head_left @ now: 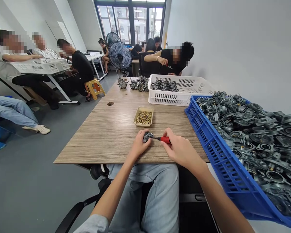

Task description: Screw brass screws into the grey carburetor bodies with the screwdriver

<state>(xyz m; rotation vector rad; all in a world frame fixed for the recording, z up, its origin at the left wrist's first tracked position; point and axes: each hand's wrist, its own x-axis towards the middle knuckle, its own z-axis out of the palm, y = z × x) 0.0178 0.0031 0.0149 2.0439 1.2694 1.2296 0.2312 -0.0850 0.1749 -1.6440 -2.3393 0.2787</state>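
Note:
My left hand (139, 144) is closed around a small grey metal carburetor body (147, 137), resting at the table near its front edge. My right hand (180, 147) grips a red-handled screwdriver (165, 139), held nearly level. Its dark shaft points left and its tip meets the carburetor body; the exact contact spot is too small to make out. Just beyond my hands stands a cream tray (135, 120) with many small brass-coloured parts (144, 117) in it.
At my right a blue crate (208, 147) is heaped with metal carburetor parts (254, 129). Behind it a white crate (169, 98) holds darker parts. More carburetors (139, 84) lie at the table's far end, where a co-worker (176, 60) sits. A fan (120, 55) stands beyond.

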